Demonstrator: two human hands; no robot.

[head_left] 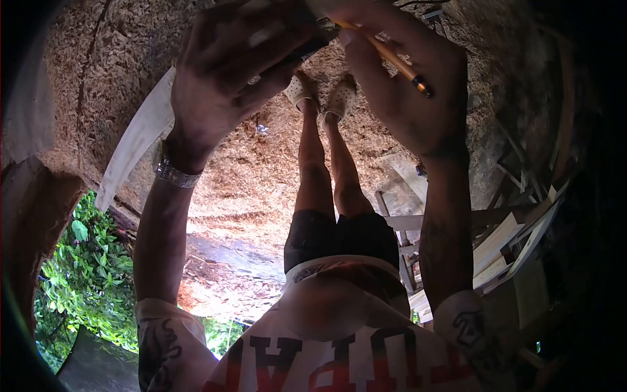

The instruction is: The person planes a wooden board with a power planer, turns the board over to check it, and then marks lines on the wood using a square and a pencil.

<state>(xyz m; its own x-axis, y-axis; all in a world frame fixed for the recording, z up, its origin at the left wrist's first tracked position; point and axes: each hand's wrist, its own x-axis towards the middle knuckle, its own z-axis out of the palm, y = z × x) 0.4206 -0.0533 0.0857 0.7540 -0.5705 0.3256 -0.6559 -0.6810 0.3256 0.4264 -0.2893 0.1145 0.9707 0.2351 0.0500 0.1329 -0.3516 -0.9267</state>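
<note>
An orange pencil (390,55) is gripped in my right hand (434,108), its dark eraser end pointing down toward the wrist. The pencil's other end runs up to the top edge of the view, between my two hands. My left hand (219,81), with a metal watch (176,175) at the wrist, is raised on the left with its fingers bent around a dark, flat-edged thing (313,47). I cannot tell what that dark thing is; the fingers and shadow hide most of it. Both hands are close together, high in front of the camera.
Wood shavings (241,163) cover the floor around my light clogs (298,90). A pale curved board (134,140) leans at the left. Cut planks and wooden frames (499,242) are stacked at the right. Green plants (91,261) show past an opening at lower left.
</note>
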